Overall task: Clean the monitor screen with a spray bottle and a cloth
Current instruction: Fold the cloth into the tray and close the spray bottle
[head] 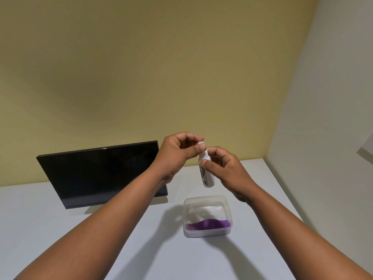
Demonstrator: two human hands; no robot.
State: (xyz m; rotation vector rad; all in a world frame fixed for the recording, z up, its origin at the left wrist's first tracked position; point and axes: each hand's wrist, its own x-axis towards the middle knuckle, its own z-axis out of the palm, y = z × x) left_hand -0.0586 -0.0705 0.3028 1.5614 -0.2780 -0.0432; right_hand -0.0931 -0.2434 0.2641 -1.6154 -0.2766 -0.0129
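Note:
A small white spray bottle [206,175] hangs upright in the air above the table, to the right of the monitor. My right hand [226,168] pinches its body between thumb and fingers. My left hand [177,152] grips the bottle's clear cap at the top with thumb and curled fingers. The black monitor [96,176] stands at the back left, its dark screen leaning backward, partly covered by my left forearm. A purple cloth [207,224] lies in the bottom of a clear plastic tub [205,198] just below the bottle.
The white table [50,229] runs to a yellow wall behind and a pale wall on the right. Its right edge passes near my right forearm.

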